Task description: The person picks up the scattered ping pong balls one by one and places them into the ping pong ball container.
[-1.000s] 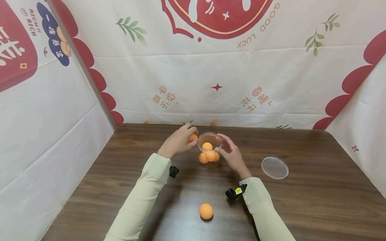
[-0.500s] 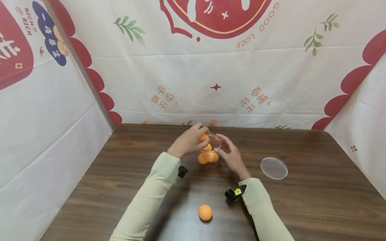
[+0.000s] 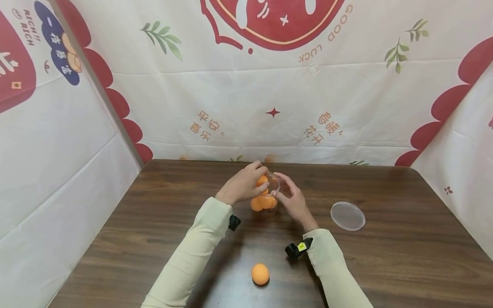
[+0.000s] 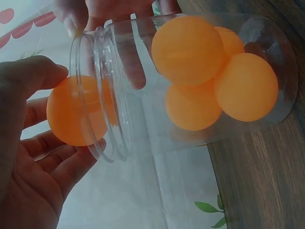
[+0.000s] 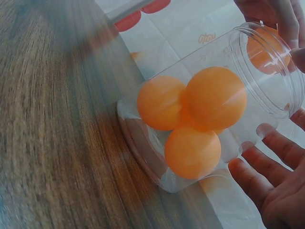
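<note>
An orange ping-pong ball point(image 4: 66, 112) is pinched between the thumb and fingers of my left hand point(image 3: 243, 184), right at the mouth of a clear plastic jar point(image 4: 138, 129). The ball sits partly inside the rim. My right hand point(image 3: 294, 204) holds the jar from the right side, thumb near the rim and fingers around the far side. Several orange balls point(image 5: 217, 98) lie inside the jar, which stands upright on the table. In the head view, the left hand covers part of the jar's opening.
One loose orange ball point(image 3: 260, 274) rests on the brown wooden table point(image 3: 173, 256) near the front. To the right of the jar lies a clear round lid point(image 3: 348, 216). A printed white cloth point(image 3: 231, 94) hangs behind and beside the table.
My left hand has carried its ball rightward from beside the jar to the jar's mouth, and the ball now sits lower there. The right hand keeps its hold on the jar.
</note>
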`<state>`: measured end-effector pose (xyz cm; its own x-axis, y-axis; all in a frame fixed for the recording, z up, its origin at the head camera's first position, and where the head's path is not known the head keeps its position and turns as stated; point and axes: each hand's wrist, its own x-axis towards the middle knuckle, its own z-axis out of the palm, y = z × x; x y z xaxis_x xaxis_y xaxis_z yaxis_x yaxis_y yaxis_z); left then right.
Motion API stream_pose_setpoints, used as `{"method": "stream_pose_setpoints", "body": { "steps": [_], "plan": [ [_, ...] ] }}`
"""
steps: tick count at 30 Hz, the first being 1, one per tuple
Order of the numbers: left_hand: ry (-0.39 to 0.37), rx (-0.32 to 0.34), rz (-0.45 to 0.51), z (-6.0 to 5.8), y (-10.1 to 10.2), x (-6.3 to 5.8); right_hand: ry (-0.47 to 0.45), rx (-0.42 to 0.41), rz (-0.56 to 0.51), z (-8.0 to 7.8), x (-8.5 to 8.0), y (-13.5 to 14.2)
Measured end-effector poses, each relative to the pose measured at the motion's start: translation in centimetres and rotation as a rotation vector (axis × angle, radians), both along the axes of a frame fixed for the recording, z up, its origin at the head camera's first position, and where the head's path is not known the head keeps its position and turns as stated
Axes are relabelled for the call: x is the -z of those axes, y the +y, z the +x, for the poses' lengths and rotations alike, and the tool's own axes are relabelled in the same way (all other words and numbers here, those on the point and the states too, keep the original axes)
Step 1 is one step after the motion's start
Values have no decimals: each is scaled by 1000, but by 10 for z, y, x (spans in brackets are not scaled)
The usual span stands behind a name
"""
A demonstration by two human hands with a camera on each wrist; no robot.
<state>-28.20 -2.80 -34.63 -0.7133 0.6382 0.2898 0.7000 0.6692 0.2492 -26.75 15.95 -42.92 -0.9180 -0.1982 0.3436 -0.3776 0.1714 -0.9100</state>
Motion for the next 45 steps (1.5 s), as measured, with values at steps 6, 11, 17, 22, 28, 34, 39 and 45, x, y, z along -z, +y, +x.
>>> {"method": "stream_pose_setpoints", "body": {
  "steps": [6, 11, 17, 22, 28, 34, 39, 45],
  "plan": [
    [1, 6, -5, 1, -1, 1, -7, -13, 11, 1, -2, 0],
    [-4, 2, -3, 1, -1, 1, -9, -24, -12, 1, -5, 0],
    [-33, 14, 23, 0, -1, 2, -1, -14, -2, 0, -3, 1],
    [-39, 21, 29, 0, -1, 2, 15, -15, -1, -2, -1, 2],
    [-38, 19, 21, 1, -2, 2, 11, -14, 6, -1, 1, 2],
    [-41, 2, 18, 3, -5, 3, 2, -17, 5, -1, 3, 1],
    [-38, -1, 26, 4, -9, 4, -17, -16, 5, 0, 3, 1],
    [-3, -8, 34, 4, -11, 1, -8, -7, 19, 9, -14, -2]
  ]
}}
